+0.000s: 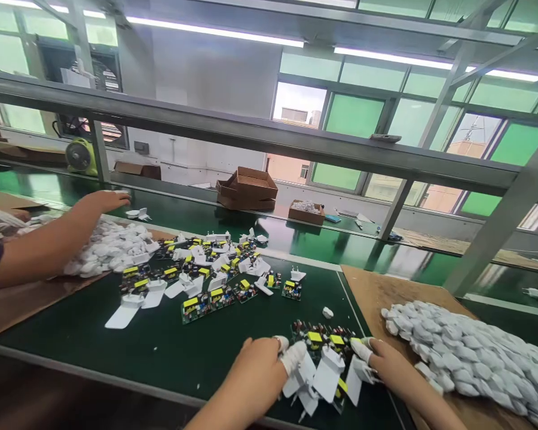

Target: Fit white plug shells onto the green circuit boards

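In front of me lies a cluster of green circuit boards [314, 338] with yellow-topped parts, mixed with white plug housings [329, 373] that have flat panels. My left hand [269, 361], with white finger covers, is closed against the left side of this cluster. My right hand [376, 356], also with finger covers, grips the boards' right edge, thumb and finger close together. The hands bracket the cluster from both sides, and their lower fingers are partly hidden. A small white piece [327, 312] lies just beyond the boards.
A larger spread of boards and white housings [206, 269] covers the middle of the green bench. White parts [470, 352] are heaped on cardboard at right, more [112, 245] at left. Another person's arm [58, 239] reaches in there. A metal frame [251, 128] crosses behind, near cardboard boxes [247, 190].
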The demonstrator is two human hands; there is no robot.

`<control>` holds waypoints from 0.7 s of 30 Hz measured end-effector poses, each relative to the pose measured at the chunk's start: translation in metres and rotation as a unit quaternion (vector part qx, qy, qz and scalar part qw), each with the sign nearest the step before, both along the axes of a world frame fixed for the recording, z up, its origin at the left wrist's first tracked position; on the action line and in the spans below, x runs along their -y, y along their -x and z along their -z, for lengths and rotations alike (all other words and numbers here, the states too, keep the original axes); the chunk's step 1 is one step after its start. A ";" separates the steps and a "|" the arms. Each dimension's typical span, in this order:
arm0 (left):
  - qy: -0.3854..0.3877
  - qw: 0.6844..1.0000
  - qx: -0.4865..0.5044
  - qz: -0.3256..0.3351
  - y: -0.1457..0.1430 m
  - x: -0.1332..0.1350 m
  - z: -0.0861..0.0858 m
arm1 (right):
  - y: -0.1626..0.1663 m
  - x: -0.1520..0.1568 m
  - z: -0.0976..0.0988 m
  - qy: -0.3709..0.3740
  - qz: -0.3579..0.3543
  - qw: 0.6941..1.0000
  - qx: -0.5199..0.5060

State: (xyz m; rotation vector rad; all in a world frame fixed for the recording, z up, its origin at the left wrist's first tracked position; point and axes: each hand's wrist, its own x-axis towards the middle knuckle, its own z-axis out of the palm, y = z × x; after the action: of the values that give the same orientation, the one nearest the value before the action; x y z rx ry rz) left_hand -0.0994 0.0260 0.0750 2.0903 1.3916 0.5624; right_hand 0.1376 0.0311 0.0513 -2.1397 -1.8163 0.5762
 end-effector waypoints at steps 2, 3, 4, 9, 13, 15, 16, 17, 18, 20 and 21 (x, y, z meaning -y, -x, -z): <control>0.013 1.000 0.018 0.003 -0.013 0.004 0.001 | -0.002 0.003 0.005 -0.029 0.007 0.996 -0.086; 0.016 1.000 0.022 -0.006 -0.017 0.004 0.002 | -0.004 0.005 0.008 -0.044 0.010 0.991 -0.128; 0.023 0.999 0.032 -0.013 -0.020 0.004 0.002 | -0.005 0.007 0.011 -0.057 0.018 0.984 -0.169; 0.039 0.961 0.267 -0.054 -0.025 0.009 -0.003 | -0.002 0.016 0.014 -0.140 0.084 0.912 -0.376; 0.101 0.867 0.487 -0.019 -0.020 0.015 -0.010 | 0.017 0.022 -0.011 -0.246 0.092 0.875 -0.407; 0.093 0.837 0.534 -0.067 -0.013 0.016 -0.012 | 0.029 0.023 -0.027 -0.276 0.087 0.864 -0.412; 0.091 0.823 0.551 -0.103 -0.008 0.016 -0.013 | 0.035 0.023 -0.035 -0.285 0.081 0.859 -0.417; 0.095 0.805 0.570 -0.134 -0.003 0.016 -0.015 | 0.040 0.022 -0.041 -0.287 0.067 0.853 -0.430; 0.107 0.786 0.589 -0.154 0.001 0.016 -0.017 | 0.046 0.021 -0.046 -0.277 0.045 0.846 -0.454; 0.152 0.754 0.619 -0.159 0.009 0.017 -0.020 | 0.056 0.020 -0.053 -0.218 -0.021 0.824 -0.522; 0.175 0.746 0.626 -0.145 0.013 0.018 -0.022 | 0.062 0.019 -0.056 -0.181 -0.056 0.813 -0.551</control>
State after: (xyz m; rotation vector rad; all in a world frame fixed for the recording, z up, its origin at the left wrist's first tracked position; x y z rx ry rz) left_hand -0.1119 0.0081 0.0968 0.7451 0.8247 1.3559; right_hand 0.0761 0.0119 0.1068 -1.0075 -1.1970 1.0833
